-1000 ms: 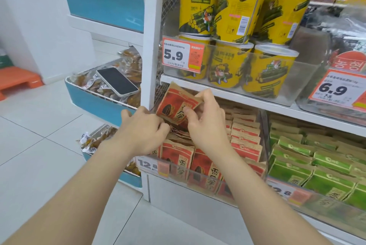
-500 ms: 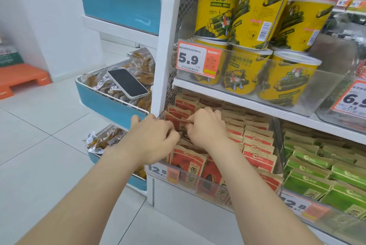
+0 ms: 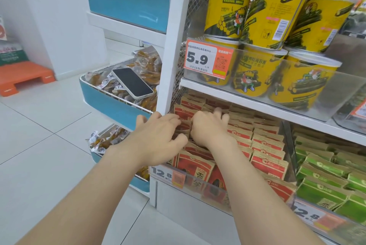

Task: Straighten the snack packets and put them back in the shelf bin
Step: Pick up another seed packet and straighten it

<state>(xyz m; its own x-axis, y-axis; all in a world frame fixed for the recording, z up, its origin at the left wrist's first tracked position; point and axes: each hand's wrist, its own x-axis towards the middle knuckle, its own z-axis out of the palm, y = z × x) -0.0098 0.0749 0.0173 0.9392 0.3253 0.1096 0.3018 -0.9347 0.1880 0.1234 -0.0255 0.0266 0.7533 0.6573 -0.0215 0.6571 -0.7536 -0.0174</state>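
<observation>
Two hands: both sit below the 5.9 price tag [image 3: 208,59], side by side and almost touching, sunk into the left column of red snack packets [image 3: 263,141].
Left hand [image 3: 158,136]: below and left of the tag; fingers bent down and thumb turned inward, with packet tops nipped between them, as far as I can read it.
Right hand [image 3: 210,128]: straight below the tag; fingers hooked over the packet tops. The tips are blurred and buried, so I cannot tell whether it pinches or only presses.
Packets: below the tag, standing in leaning rows inside the shelf bin [image 3: 233,193]. The column below and right of the tag looks even; the one under the hands looks ruffled.
Step in hand: I judge this to be seating a packet into the row and squaring its neighbours.
Doing it well: I would press on the top edges with both hands evenly, match the lean of the tidy column, and keep the printed faces forward.
Care: these look like soft pouches, so I would use light pressure and slide, not stab, between rows.
Headroom: the shelf carrying the tag hangs close above, so I would keep the knuckles low.
Leave alone: green packets [image 3: 326,169] below and far right of the tag, and the phone [image 3: 131,82] left of it.
</observation>
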